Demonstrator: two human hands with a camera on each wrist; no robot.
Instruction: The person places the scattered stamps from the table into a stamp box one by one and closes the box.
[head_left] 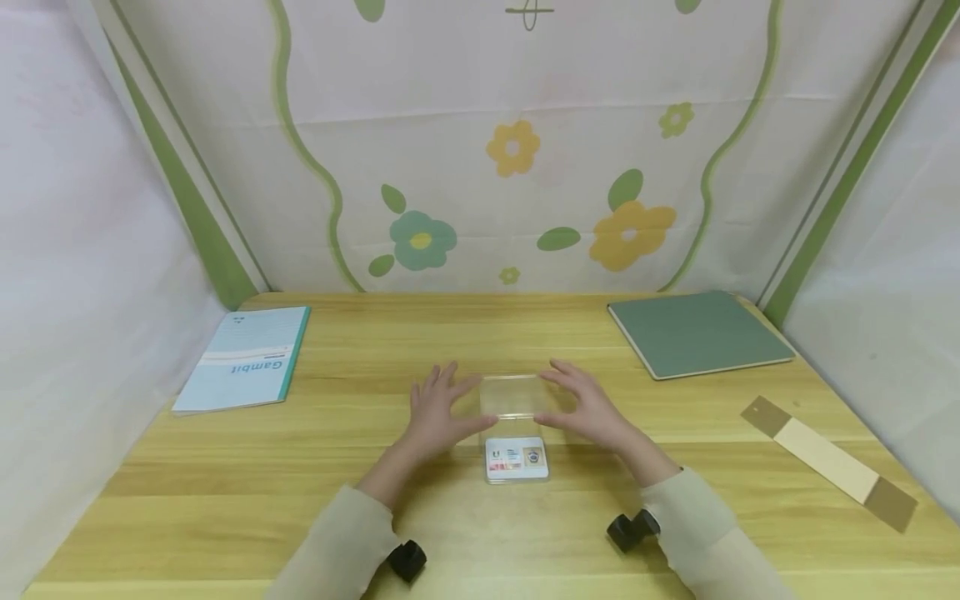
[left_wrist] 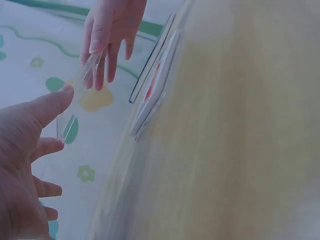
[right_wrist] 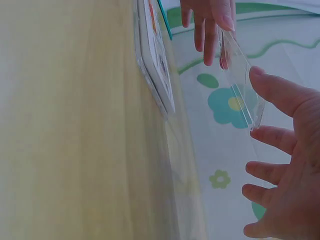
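A clear plastic lid (head_left: 512, 397) is held above the table between both hands. My left hand (head_left: 437, 414) pinches its left side between thumb and index finger, the other fingers spread. On the opposite side my right hand (head_left: 590, 410) grips it the same way. Both wrist views show the see-through lid (left_wrist: 75, 102) tilted, with thumb and index finger at its edges. Below and nearer to me, a flat white case (head_left: 517, 461) with printed pictures lies on the table. Its clear bottom edge shows in the right wrist view, under the white layer (right_wrist: 159, 60).
At the left lies a pale blue notebook (head_left: 243, 358) marked "Gambit". A dark green notebook (head_left: 697, 333) is at the back right. Nearer on the right lies a cream strip with brown ends (head_left: 827, 461). Flowered cloth (head_left: 465, 100) closes off the table's back.
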